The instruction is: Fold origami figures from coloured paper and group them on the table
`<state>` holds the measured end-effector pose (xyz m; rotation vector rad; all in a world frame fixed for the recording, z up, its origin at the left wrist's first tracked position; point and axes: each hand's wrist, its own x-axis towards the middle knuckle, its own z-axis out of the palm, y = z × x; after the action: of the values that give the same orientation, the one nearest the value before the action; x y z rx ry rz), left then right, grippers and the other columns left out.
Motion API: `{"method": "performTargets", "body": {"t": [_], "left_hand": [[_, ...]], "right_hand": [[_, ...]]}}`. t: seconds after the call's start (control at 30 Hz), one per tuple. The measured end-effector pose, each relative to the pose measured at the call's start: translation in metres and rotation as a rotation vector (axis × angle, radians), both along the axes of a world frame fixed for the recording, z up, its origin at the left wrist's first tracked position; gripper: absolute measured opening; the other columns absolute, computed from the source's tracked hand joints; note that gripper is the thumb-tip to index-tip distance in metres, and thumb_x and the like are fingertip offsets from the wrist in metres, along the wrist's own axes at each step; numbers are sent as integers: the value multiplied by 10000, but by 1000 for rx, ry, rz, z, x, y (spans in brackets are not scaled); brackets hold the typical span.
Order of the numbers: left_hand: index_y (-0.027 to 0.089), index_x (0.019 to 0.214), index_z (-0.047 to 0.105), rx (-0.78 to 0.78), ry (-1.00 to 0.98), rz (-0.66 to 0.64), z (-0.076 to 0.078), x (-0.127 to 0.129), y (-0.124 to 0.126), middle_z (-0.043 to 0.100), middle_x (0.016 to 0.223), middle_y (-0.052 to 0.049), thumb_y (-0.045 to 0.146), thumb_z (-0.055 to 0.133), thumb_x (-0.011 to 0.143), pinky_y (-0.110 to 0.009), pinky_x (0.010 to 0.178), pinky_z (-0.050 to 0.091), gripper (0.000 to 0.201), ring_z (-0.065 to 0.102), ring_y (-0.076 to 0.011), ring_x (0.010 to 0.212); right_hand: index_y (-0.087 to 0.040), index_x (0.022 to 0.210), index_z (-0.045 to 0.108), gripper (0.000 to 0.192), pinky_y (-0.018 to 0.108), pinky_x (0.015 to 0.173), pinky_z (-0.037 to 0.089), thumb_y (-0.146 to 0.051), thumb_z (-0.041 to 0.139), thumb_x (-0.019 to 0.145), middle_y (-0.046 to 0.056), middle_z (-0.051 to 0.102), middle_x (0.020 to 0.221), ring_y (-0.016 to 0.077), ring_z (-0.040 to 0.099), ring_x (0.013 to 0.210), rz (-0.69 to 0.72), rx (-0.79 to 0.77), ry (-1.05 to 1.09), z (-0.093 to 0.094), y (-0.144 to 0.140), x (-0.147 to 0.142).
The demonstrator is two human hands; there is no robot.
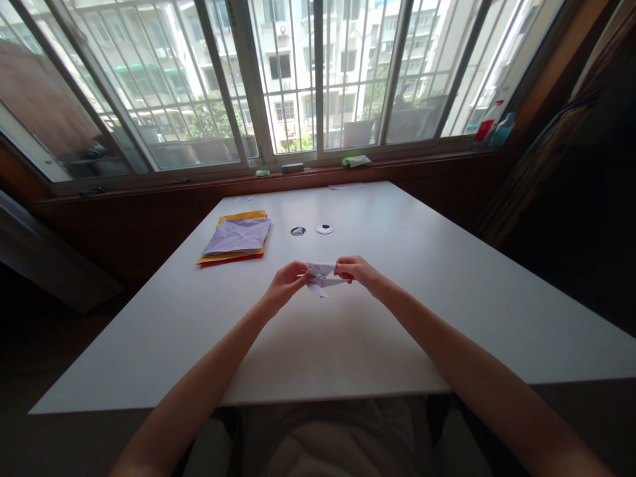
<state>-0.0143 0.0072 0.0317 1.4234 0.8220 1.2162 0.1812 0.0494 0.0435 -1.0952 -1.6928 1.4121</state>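
Observation:
A small piece of folded pale lilac paper (322, 278) is held between both hands above the middle of the white table (342, 358). It has several pointed flaps, one of them hanging downward. My left hand (288, 279) pinches its left side between thumb and fingers. On the other side, my right hand (356, 270) is closed on the right edge, fingertips pressed together. The fingers cover parts of the paper's ends. Left of the hands lies a stack of coloured paper sheets (237, 236), a creased lilac one on top, yellow and red beneath.
Two round grommets (324, 229) are set in the tabletop beyond the hands. A green and white packet (356, 161) and a small box (292, 167) rest on the windowsill. Bottles (503, 130) stand at the sill's right end, before barred windows. A dark curtain hangs at right.

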Motion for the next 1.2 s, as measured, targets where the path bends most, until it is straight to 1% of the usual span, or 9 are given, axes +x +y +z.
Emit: {"method": "performTargets", "body": {"t": [0.2, 0.27, 0.4, 0.5, 0.63, 0.77, 0.9, 1.03, 1.2], "left_hand": [[144, 776, 586, 148, 17, 57, -3, -5, 5, 536, 985, -56, 273, 647, 678, -244, 682, 447, 174, 549, -132, 800], [149, 789, 585, 157, 14, 61, -2, -6, 5, 537, 1009, -61, 271, 640, 686, -244, 683, 449, 169, 554, -131, 801], [157, 817, 571, 140, 6, 7, 4, -6, 1, 554, 1075, -81, 262, 626, 702, -263, 717, 448, 165, 563, -156, 861], [158, 828, 557, 130, 0, -20, 7, -6, -2, 555, 1113, -98, 257, 616, 713, -283, 746, 445, 163, 562, -175, 903], [156, 828, 534, 146, -8, -26, 9, -5, -3, 577, 1086, -104, 244, 604, 726, -290, 770, 438, 152, 548, -186, 953], [159, 833, 521, 178, -1, -23, 10, -5, -3, 571, 1096, -101, 242, 595, 733, -275, 738, 446, 149, 559, -168, 909], [151, 836, 535, 175, 31, 1, 8, -5, -3, 593, 1048, -100, 261, 597, 728, -276, 730, 446, 166, 562, -169, 891], [148, 814, 549, 139, 28, 55, 3, -5, 1, 604, 1013, -88, 285, 618, 704, -283, 735, 443, 189, 569, -173, 877], [157, 797, 555, 109, -6, 118, -4, -4, 6, 609, 976, -63, 284, 636, 680, -287, 740, 447, 190, 582, -163, 844]], "right_hand": [[-133, 550, 470, 163, 181, 414, 255, -220, 543, 668, -40, 374, 485, 43, 299, 431, 185, -368, 215, 3, -2, 5], [-132, 557, 448, 181, 167, 407, 255, -212, 524, 700, -46, 349, 480, 38, 278, 422, 249, -494, 284, 3, -2, 6], [-141, 568, 394, 206, 140, 387, 249, -181, 444, 764, -64, 267, 466, 34, 245, 397, 376, -766, 439, 2, -4, 6], [-156, 567, 346, 220, 130, 375, 250, -161, 395, 781, -75, 208, 457, 36, 232, 376, 449, -888, 507, 0, -4, 5], [-170, 552, 288, 248, 126, 364, 249, -152, 377, 783, -82, 165, 453, 38, 221, 359, 523, -933, 513, -1, -4, 5], [-174, 541, 264, 267, 129, 358, 246, -167, 391, 776, -82, 169, 452, 35, 222, 354, 548, -944, 484, 0, -4, 6], [-170, 541, 283, 249, 132, 357, 237, -160, 386, 768, -81, 182, 441, 34, 225, 350, 523, -934, 492, 0, -4, 5], [-162, 564, 336, 219, 136, 361, 231, -158, 386, 777, -83, 197, 426, 37, 239, 352, 485, -935, 550, -2, -5, 3], [-147, 627, 423, 229, 148, 384, 266, -247, 401, 832, -70, 293, 438, 39, 298, 376, 426, -908, 588, -4, -4, 2]]}}
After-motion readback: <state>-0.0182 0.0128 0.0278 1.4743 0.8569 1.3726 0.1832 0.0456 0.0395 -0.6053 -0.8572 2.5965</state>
